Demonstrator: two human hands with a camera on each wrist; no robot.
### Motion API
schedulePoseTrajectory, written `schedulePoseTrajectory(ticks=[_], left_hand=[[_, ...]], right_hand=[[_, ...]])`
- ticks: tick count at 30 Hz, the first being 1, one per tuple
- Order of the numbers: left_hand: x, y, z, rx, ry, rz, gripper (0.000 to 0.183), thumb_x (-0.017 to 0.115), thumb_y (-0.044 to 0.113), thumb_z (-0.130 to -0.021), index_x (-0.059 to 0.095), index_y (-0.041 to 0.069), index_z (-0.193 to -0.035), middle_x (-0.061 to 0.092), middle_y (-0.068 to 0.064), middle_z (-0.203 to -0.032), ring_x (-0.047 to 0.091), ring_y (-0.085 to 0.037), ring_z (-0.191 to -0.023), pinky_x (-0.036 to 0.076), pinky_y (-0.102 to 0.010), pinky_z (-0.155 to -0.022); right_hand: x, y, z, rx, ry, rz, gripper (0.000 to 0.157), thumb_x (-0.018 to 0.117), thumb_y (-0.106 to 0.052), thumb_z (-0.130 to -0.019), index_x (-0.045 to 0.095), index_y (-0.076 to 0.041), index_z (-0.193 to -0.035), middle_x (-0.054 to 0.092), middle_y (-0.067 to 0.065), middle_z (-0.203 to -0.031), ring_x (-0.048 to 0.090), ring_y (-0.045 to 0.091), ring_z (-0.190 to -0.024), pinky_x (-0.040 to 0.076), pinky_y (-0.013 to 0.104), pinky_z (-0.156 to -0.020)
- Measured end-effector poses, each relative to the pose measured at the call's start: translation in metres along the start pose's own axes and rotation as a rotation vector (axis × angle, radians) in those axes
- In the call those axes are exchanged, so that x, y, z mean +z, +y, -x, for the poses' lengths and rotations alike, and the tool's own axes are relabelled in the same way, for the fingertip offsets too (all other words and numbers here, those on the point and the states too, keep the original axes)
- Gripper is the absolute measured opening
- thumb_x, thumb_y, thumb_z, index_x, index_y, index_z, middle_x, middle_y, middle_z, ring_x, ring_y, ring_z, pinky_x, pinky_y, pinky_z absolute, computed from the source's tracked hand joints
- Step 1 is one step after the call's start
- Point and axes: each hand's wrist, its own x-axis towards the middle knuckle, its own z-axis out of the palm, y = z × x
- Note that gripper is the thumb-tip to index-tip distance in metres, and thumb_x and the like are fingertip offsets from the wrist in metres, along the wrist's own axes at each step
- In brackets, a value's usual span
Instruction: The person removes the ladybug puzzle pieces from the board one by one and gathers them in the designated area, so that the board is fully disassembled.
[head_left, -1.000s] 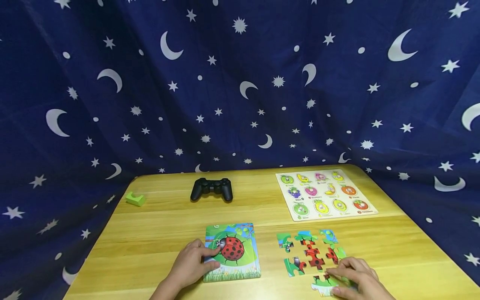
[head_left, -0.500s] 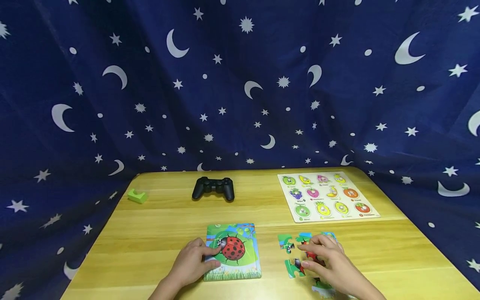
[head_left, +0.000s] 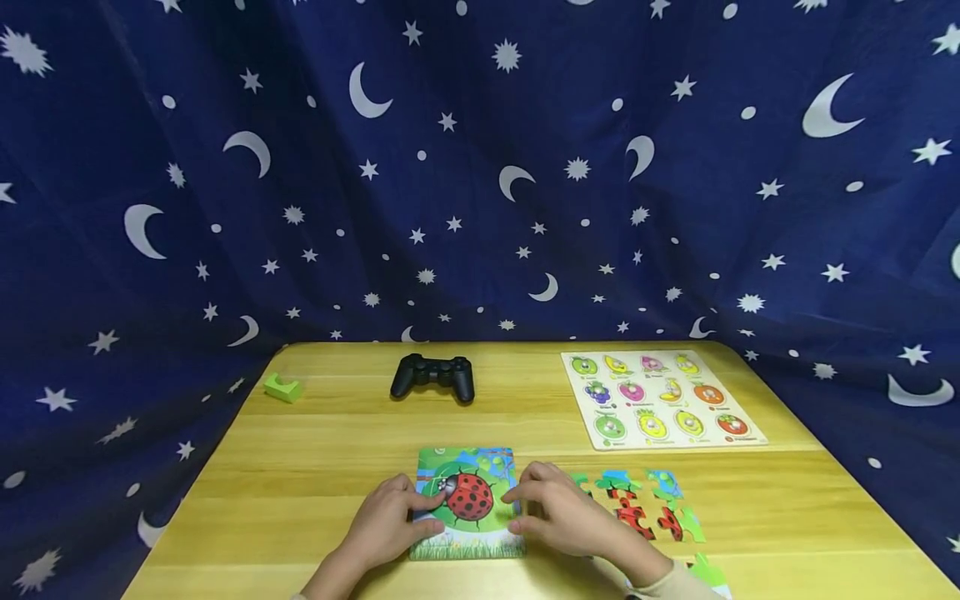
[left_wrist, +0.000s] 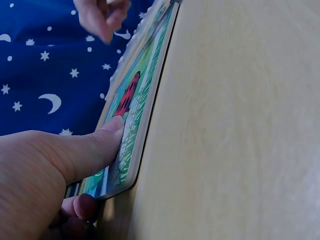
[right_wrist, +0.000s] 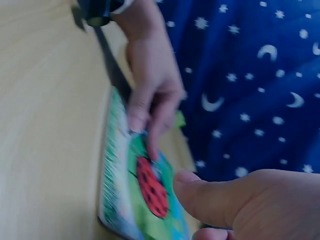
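Note:
A ladybug picture puzzle board lies on the table in front of me, its picture seen at a slant in both wrist views. My left hand holds its left edge, the thumb on top of the picture and other fingers low at the edge. My right hand hovers by the right edge, thumb and forefinger apart with nothing between them. To the right lie loose ladybug jigsaw pieces, among them a red spotted piece and a blue and green piece; my right hand and forearm hide some of them.
A fruit peg puzzle lies at the back right of the wooden table. A black game controller sits at the back, with a light green block at the far left. A dark blue star-and-moon curtain hangs behind.
My right hand has left the loose pieces at lower right and moved left to the board's right edge. My left hand keeps its hold. The view has shifted slightly.

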Motion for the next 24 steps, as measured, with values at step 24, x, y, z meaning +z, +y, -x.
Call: schedulePoseTrajectory(ticks=[24], left_hand=[[-0.007,-0.008,0.002,0.142,-0.061,-0.015,0.055,0.071,0.055,-0.082,0.068,0.022,-0.126,0.039,0.009,-0.078,0.029,-0.003,-0.066,0.026,-0.017,-0.059]], right_hand=[[0.058,-0.015,-0.039,0.000,-0.005,-0.061,0.035,0.081,-0.036,-0.076,0.073,-0.017,-0.104,0.059,-0.008,-0.098,0.049,0.002,-0.090,0.045,0.021,-0.080]])
